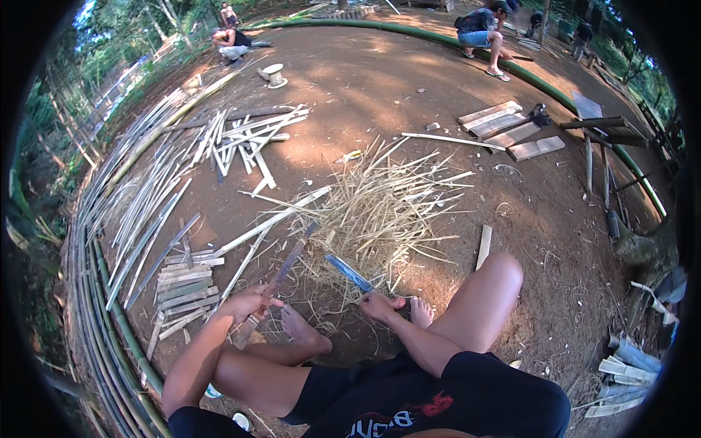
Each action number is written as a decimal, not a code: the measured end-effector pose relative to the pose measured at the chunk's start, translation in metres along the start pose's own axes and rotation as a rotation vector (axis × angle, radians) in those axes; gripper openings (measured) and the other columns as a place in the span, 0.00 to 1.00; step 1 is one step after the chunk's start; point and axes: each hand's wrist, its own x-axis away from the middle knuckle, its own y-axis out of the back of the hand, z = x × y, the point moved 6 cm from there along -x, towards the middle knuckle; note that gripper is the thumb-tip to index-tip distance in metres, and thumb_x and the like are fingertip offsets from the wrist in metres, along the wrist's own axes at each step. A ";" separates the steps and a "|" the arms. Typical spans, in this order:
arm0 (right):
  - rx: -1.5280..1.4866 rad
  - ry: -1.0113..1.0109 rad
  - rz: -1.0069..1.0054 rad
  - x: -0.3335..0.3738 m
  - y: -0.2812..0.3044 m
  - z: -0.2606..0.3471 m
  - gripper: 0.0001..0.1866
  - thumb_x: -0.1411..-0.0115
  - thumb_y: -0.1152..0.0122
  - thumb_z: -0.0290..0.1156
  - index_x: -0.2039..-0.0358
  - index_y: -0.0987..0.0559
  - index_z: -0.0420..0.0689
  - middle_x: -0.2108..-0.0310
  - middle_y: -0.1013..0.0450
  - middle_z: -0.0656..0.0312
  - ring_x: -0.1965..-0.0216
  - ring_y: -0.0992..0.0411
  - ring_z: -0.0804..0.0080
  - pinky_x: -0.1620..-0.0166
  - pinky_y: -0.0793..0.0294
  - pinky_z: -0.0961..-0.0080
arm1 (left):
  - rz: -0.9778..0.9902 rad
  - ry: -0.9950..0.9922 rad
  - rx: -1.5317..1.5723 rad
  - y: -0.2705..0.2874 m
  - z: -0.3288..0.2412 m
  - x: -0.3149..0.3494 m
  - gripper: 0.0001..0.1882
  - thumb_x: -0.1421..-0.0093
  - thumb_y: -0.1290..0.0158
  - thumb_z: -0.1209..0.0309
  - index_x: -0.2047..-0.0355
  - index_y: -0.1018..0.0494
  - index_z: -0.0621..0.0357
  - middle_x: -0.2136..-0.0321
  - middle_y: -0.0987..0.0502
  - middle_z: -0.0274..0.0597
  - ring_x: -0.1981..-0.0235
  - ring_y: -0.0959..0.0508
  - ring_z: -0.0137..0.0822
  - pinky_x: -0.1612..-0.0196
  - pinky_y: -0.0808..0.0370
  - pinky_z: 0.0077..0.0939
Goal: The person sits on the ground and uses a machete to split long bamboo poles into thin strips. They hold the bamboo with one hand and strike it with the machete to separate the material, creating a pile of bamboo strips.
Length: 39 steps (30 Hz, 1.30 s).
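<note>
My left hand [250,302] is closed around a long brownish bamboo slat [290,260], which slants up and away from me between my legs. In my closed right hand [380,306] is a knife with a broad blade [349,273] that shines blue; its tip points up to the left, toward the slat. Blade and slat appear apart. Just beyond both hands lies a big heap of pale, thin bamboo shavings [398,208]. The handle of the knife is mostly hidden in my fist.
Stacked short slats [186,288] lie left of my left hand, with long split strips [150,204] and green poles [109,328] farther left. Flat boards [504,128] lie at the far right. A long green bamboo pole [540,84] crosses the back, near a crouching person [482,36].
</note>
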 end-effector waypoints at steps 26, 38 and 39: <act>-0.331 -0.341 0.095 -0.036 -0.026 0.008 0.15 0.40 0.47 0.39 0.60 0.27 0.41 0.75 0.27 0.54 0.77 0.28 0.63 0.72 0.27 0.63 | -0.913 -0.683 -0.362 0.079 -0.151 0.147 0.09 0.39 0.44 0.76 0.59 0.27 0.66 0.70 0.20 0.41 0.70 0.21 0.26 0.65 0.23 0.19; -0.629 0.098 -0.125 0.086 0.077 0.186 0.15 0.41 0.38 0.39 0.63 0.29 0.41 0.83 0.34 0.66 0.86 0.35 0.75 0.81 0.35 0.71 | -0.834 -0.968 -0.394 0.037 -0.199 0.170 0.10 0.36 0.49 0.77 0.55 0.32 0.66 0.68 0.20 0.44 0.67 0.20 0.28 0.62 0.23 0.21; -0.587 0.168 -0.102 0.084 0.077 0.197 0.14 0.41 0.38 0.38 0.63 0.29 0.42 0.83 0.34 0.66 0.85 0.34 0.77 0.80 0.35 0.73 | -0.818 -0.938 -0.416 0.036 -0.191 0.160 0.10 0.36 0.50 0.77 0.55 0.32 0.66 0.69 0.20 0.44 0.67 0.20 0.28 0.62 0.23 0.21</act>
